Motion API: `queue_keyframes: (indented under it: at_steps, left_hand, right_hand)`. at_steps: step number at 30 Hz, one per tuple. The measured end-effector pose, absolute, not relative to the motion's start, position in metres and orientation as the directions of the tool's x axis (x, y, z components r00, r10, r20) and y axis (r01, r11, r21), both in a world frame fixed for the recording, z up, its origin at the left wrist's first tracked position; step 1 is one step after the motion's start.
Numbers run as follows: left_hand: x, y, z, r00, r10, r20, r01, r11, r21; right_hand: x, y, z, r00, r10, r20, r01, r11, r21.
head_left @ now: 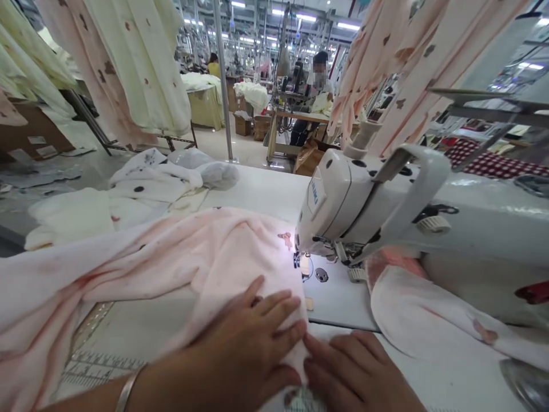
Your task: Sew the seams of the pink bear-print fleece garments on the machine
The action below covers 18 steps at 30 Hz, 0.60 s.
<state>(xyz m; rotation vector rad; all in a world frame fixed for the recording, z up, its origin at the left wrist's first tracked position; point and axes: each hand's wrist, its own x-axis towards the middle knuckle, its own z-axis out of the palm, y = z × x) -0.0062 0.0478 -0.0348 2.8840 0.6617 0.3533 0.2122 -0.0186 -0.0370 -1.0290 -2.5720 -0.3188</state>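
Pale pink fleecy fabric [240, 246] with small printed figures lies across the sewing table, its right edge running up to the needle area of a white sewing machine [334, 194]. My left hand [253, 337] rests on this fabric, palm down, fingers stretched out and apart. Close beside it, my right hand [355, 372] has its fingers bent together at the fabric's edge, pinching it. The fingertips of both hands nearly meet there. A small lamp lights the cloth by the presser foot [297, 260].
Another pale pink piece [420, 309] lies under the machine arm on the right. Cream fabric [141, 189] is heaped at the table's back left. Garments [137, 63] hang on both sides. A ruler strip [98, 366] marks the front. A person [317, 80] works further back.
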Motion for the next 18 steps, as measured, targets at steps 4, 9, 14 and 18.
queue_keyframes:
  at_steps: [4,9,14,18]
  left_hand:
    - [-0.005,0.091,-0.027,0.892,0.417,0.172,0.364,-0.891,0.273]
    - [-0.001,0.132,-0.027,0.910,0.366,0.196,0.310,-0.913,0.264]
    - [0.007,0.164,-0.027,0.888,0.380,0.259,0.326,-0.918,0.227]
    - [0.013,0.185,-0.027,0.865,0.392,0.313,0.341,-0.917,0.205]
  right_hand:
    - [0.207,0.013,-0.032,-0.634,0.625,0.455,0.707,0.707,0.013]
    - [0.212,0.048,-0.035,-0.607,0.667,0.433,0.742,0.671,0.006]
    - [0.216,0.068,-0.043,-0.589,0.669,0.454,0.752,0.659,0.005]
    - [0.216,0.073,-0.047,-0.585,0.680,0.441,0.752,0.659,-0.018]
